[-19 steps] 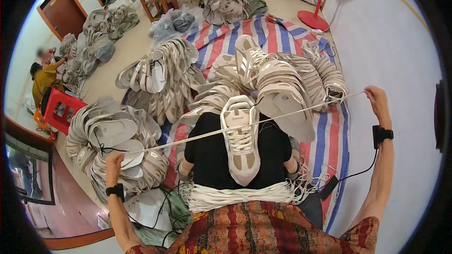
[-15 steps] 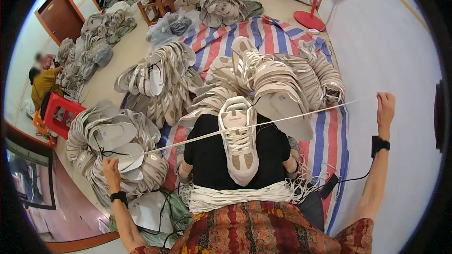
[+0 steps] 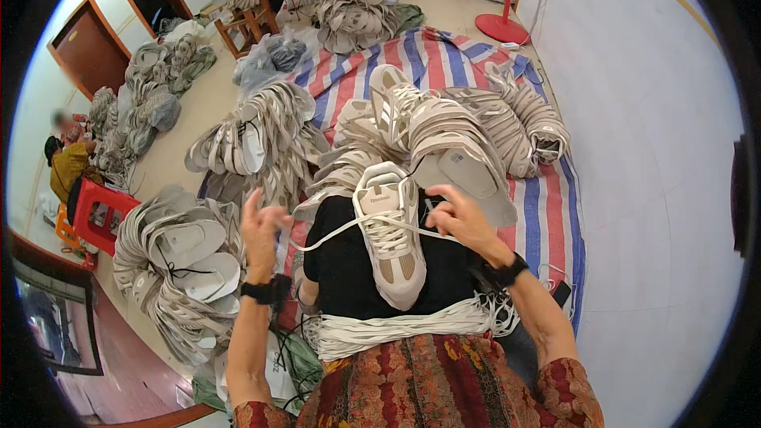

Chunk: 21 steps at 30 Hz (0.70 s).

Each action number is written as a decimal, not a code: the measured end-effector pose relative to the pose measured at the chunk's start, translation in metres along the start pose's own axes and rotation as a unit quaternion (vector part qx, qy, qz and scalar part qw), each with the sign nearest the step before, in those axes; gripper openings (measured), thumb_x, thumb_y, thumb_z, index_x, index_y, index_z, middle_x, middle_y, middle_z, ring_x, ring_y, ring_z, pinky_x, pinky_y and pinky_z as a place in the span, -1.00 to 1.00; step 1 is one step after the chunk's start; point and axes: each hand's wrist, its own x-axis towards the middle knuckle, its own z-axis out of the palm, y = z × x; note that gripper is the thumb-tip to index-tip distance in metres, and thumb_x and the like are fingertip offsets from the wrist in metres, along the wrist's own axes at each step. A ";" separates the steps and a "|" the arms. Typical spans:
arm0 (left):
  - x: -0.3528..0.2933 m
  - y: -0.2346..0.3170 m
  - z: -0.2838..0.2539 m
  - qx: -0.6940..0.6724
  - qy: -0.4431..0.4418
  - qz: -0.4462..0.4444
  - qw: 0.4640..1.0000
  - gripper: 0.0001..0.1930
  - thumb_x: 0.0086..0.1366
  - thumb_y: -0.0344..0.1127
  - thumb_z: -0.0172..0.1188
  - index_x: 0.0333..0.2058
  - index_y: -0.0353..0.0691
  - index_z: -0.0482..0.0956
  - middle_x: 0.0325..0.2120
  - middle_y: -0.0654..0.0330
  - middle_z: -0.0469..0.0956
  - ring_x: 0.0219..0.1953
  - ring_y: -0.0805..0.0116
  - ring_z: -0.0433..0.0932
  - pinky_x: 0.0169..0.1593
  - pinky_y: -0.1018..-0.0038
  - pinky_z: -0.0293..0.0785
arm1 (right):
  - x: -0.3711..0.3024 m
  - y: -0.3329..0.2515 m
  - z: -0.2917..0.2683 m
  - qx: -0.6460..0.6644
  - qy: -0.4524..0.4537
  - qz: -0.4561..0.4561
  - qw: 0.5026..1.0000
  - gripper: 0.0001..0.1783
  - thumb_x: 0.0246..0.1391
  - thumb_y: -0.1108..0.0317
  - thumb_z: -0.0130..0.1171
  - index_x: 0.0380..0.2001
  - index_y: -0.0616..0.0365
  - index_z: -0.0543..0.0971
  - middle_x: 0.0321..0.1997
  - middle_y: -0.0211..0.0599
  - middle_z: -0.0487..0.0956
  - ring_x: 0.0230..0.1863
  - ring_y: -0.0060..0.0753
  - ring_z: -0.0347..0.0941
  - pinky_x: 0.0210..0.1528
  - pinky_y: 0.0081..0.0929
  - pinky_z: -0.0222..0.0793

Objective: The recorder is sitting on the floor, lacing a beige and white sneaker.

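A beige and white sneaker (image 3: 388,246) rests on my black-clad lap with its toe toward me. A cream shoelace (image 3: 337,231) runs through its upper eyelets, and its two loose ends spread to either side. My left hand (image 3: 261,230) is raised left of the sneaker, fingers apart and slightly blurred, with the lace's left end just short of it. Just right of the sneaker is my right hand (image 3: 464,226), its fingers bent but apart, over the lace's right end. I see nothing gripped in either hand.
A bundle of white laces (image 3: 404,329) lies across my waist. Strung sneaker uppers (image 3: 460,147) are heaped ahead on a striped sheet (image 3: 428,55), with another pile (image 3: 178,261) at left. A red stool (image 3: 103,210) stands by a seated person (image 3: 70,166). A white wall (image 3: 634,190) is at right.
Both hands have come inward from wide apart, where they held the lace stretched across the sneaker. The lace has gone slack, its ends now beside the sneaker and out of the fingers.
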 end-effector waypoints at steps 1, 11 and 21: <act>-0.002 0.011 0.023 -0.019 -0.034 -0.025 0.999 -0.71 0.20 -0.42 -0.02 -0.10 -0.40 0.38 -0.45 0.11 0.52 -0.55 0.45 0.48 -0.49 0.60 0.40 | 0.011 0.009 0.004 0.000 0.000 -0.002 1.000 -0.83 -0.02 0.48 -0.03 -0.34 0.27 0.50 -0.51 -0.32 0.55 -0.55 -0.60 0.42 -0.46 -0.64 0.33; -0.007 0.006 0.128 0.017 -0.266 -0.098 0.959 -0.86 0.17 -0.41 0.04 -0.41 -0.37 0.52 -0.58 0.22 0.53 -0.58 0.59 0.46 -0.56 0.70 0.34 | 0.046 0.033 0.022 -0.138 -0.030 -0.018 0.990 -0.84 0.00 0.42 0.00 -0.48 0.31 0.50 -0.60 -0.43 0.46 -0.55 -0.64 0.31 -0.47 -0.64 0.25; -0.008 0.001 0.142 0.017 -0.292 -0.117 0.949 -0.83 0.16 -0.38 0.05 -0.37 -0.38 0.52 -0.54 0.21 0.54 -0.53 0.55 0.51 -0.48 0.64 0.46 | 0.055 0.023 0.013 -0.270 -0.068 -0.045 0.959 -0.77 -0.12 0.31 -0.01 -0.50 0.25 0.52 -0.61 -0.13 0.50 -0.53 -0.22 0.43 -0.43 -0.35 0.30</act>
